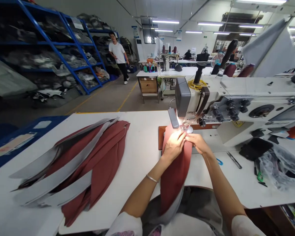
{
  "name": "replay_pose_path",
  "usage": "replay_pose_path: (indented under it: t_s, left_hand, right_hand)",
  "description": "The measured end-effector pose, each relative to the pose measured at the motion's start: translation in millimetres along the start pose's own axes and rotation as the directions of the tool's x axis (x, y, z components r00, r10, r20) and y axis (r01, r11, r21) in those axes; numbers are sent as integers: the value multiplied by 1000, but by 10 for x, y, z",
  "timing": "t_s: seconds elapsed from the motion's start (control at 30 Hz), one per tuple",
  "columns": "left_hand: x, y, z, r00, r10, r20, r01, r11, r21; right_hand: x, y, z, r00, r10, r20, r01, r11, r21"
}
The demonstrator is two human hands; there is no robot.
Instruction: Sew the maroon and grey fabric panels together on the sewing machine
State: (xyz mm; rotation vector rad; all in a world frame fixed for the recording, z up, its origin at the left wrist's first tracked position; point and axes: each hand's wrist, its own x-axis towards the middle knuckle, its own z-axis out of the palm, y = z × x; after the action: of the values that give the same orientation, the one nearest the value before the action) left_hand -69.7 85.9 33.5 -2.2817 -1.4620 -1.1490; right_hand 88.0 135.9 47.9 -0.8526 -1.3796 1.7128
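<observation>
A long red fabric piece [175, 177] with a grey underside runs from the lit needle area of the white sewing machine [236, 88] down over the table edge to the lap. My left hand [173, 143] rests on the fabric, its fingers pressed together on it just in front of the presser foot [184, 127]. On the fabric's right edge, close to the needle, my right hand [198, 141] pinches the cloth between thumb and fingers. The two hands' fingertips nearly meet. Left of them lies a pile of red and grey fabric pieces [108, 157].
The white table [137, 131] carries tweezers [234, 160], a plastic bag [280, 167], and green-handled snips [260, 177] at the right. Blue shelves [71, 42] with bagged material stand at the back left. A person in a white shirt [117, 51] is in the aisle.
</observation>
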Motion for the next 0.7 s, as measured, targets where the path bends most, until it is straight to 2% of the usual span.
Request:
replay_pose_path:
  t_s: [0.13, 0.2, 0.4, 0.53, 0.63, 0.7]
  left_hand:
    - [51, 14, 34, 999, -48, -22, 48, 999, 11]
    - [60, 23, 48, 997, -71, -32, 71, 997, 10]
    - [72, 60, 37, 997, -77, -22, 77, 997, -10]
    - [78, 43, 31, 997, -78, -14, 78, 997, 9]
    - [78, -6, 7, 999, -43, 9, 43, 999, 7]
    - [72, -46, -28, 1000, -5, 28, 5, 1000, -24]
  right_hand:
    - [-29, 24, 8, 992, 15, -128, -10, 999, 41]
    - [-3, 53, -2, 989, 17, -149, -9, 999, 52]
    - [37, 55, -45, 991, 28, -129, -18, 996, 84]
    - [-100, 39, -6, 995, 54, -79, -55, 998, -5]
    - [-199, 94, 51, 1000, -6, -2, 6, 1000, -28]
    - [-226, 144, 84, 998, -63, -17, 63, 998, 5]
